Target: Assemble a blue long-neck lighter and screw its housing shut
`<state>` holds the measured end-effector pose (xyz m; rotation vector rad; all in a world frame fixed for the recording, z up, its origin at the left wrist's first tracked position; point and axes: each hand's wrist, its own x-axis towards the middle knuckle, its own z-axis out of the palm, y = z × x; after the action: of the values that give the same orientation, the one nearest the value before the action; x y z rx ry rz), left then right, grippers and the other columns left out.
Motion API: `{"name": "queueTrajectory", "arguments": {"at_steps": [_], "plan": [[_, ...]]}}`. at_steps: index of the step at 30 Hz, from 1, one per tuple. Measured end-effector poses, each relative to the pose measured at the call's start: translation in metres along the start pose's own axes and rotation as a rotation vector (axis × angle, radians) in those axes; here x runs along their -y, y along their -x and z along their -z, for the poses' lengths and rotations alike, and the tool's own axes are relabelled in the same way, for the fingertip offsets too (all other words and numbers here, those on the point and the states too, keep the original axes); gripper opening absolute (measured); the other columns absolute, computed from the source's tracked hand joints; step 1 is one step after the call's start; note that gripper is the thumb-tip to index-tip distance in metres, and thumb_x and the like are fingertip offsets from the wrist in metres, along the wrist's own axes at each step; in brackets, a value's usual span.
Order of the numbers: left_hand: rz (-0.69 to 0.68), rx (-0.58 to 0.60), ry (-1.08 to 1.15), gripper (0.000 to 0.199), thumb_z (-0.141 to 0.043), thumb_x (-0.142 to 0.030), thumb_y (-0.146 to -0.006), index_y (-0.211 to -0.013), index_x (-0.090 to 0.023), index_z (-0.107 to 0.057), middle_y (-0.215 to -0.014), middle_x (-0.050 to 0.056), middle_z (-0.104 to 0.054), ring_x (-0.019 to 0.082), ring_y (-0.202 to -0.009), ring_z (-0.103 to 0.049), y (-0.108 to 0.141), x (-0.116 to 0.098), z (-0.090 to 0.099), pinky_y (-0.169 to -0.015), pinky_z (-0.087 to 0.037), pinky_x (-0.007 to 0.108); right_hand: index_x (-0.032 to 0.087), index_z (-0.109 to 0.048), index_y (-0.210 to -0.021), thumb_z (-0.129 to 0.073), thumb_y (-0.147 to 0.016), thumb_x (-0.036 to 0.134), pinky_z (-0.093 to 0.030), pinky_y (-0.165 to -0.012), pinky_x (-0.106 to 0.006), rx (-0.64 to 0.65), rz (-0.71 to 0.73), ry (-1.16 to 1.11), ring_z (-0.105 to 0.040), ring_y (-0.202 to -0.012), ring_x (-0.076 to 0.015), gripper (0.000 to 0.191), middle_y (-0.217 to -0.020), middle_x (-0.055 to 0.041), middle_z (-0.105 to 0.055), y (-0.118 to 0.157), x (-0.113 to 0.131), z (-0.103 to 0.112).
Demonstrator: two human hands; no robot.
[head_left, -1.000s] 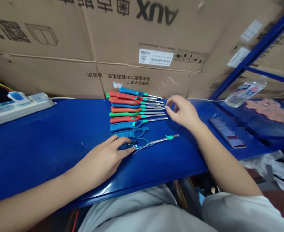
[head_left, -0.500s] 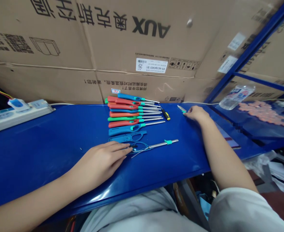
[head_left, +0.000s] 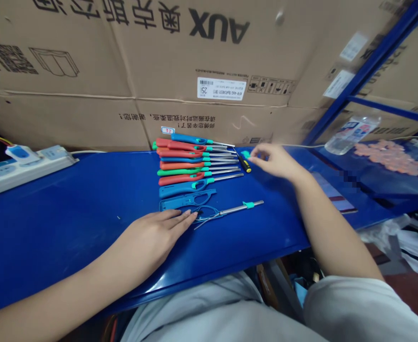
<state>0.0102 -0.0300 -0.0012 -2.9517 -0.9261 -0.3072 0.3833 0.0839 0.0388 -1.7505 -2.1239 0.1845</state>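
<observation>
My left hand [head_left: 162, 232] lies over the handle of an opened blue gas lighter [head_left: 209, 214], fingers together and pressed on it, covering most of the handle. A metal tube with a teal collar [head_left: 248, 205] points right from it, and a thin wire sticks out beside it. Just behind lies a separate blue handle half [head_left: 187, 199]. My right hand [head_left: 275, 160] is at the back of the table, thumb and forefinger at a small teal piece [head_left: 245, 155], its shape blurred. Under that piece is a yellow-and-black screwdriver [head_left: 245, 165].
Several red, green and blue lighters [head_left: 182, 179] lie in a row behind my left hand. A white power strip [head_left: 27, 168] is at the left. A large cardboard box [head_left: 152, 71] walls the back. At the right are a plastic bottle [head_left: 353, 135] and orange pieces [head_left: 390, 156].
My right hand has moved left with the small teal piece, from the bare tabletop to the screwdriver. My left hand stays on the opened lighter. The view has shifted slightly.
</observation>
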Motion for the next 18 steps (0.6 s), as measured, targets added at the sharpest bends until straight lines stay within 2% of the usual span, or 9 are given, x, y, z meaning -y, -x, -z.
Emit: {"name": "queueTrajectory", "arguments": {"at_steps": [1,3,7,11,14,18], "plan": [[-0.011,-0.004,-0.002,0.047,-0.041,-0.013,-0.102,-0.145,-0.017,-0.059,-0.136,0.011,-0.07,0.029,-0.12,-0.07,0.001,-0.001,0.0,-0.097,-0.061,0.046,0.019,-0.068,-0.092,-0.063,-0.093,0.033,-0.049,-0.074,-0.03,0.016,0.172,-0.088,-0.064,-0.079,-0.0185,0.015,-0.095,-0.0067,-0.073,0.003,0.01,-0.005],[-0.011,-0.021,0.012,0.046,-0.04,-0.013,-0.101,-0.143,-0.018,-0.061,-0.132,0.011,-0.072,0.028,-0.117,-0.071,0.001,-0.002,0.0,-0.098,-0.06,0.044,0.018,-0.066,-0.085,-0.063,-0.093,0.033,-0.047,-0.069,-0.029,0.046,0.402,-0.212,-0.059,-0.071,-0.016,0.017,-0.086,-0.0047,-0.069,0.01,0.03,-0.017],[0.122,-0.052,0.127,0.038,-0.046,-0.026,-0.105,-0.136,-0.024,-0.066,-0.122,0.007,-0.076,0.025,-0.106,-0.075,0.001,0.0,-0.001,-0.092,-0.062,0.04,0.017,-0.067,-0.088,-0.065,-0.095,0.028,-0.046,-0.069,-0.027,0.203,0.67,-0.334,-0.058,-0.074,-0.0146,0.014,-0.085,-0.004,-0.067,0.026,0.063,-0.039],[0.222,-0.08,0.261,0.035,-0.053,-0.035,-0.102,-0.133,-0.025,-0.068,-0.127,0.006,-0.073,0.027,-0.114,-0.071,-0.002,0.005,-0.003,-0.098,-0.06,0.044,0.017,-0.067,-0.089,-0.066,-0.096,0.025,-0.044,-0.067,-0.025,0.315,0.74,-0.408,-0.057,-0.072,-0.0129,0.01,-0.087,-0.0033,-0.066,0.04,0.08,-0.051],[0.218,-0.102,0.29,0.037,-0.055,-0.037,-0.102,-0.133,-0.022,-0.067,-0.13,0.009,-0.071,0.027,-0.117,-0.068,-0.005,0.007,-0.006,-0.102,-0.058,0.047,0.017,-0.067,-0.091,-0.063,-0.096,0.02,-0.046,-0.07,-0.026,0.363,0.725,-0.389,-0.061,-0.078,-0.0145,0.008,-0.091,-0.0044,-0.068,0.045,0.084,-0.054],[0.187,-0.107,0.299,0.035,-0.054,-0.034,-0.103,-0.132,-0.02,-0.067,-0.124,0.01,-0.07,0.026,-0.114,-0.067,-0.007,0.007,-0.008,-0.098,-0.059,0.045,0.017,-0.068,-0.092,-0.061,-0.097,0.017,-0.049,-0.076,-0.028,0.393,0.708,-0.35,-0.065,-0.084,-0.0169,0.009,-0.095,-0.006,-0.07,0.048,0.084,-0.052]]}}
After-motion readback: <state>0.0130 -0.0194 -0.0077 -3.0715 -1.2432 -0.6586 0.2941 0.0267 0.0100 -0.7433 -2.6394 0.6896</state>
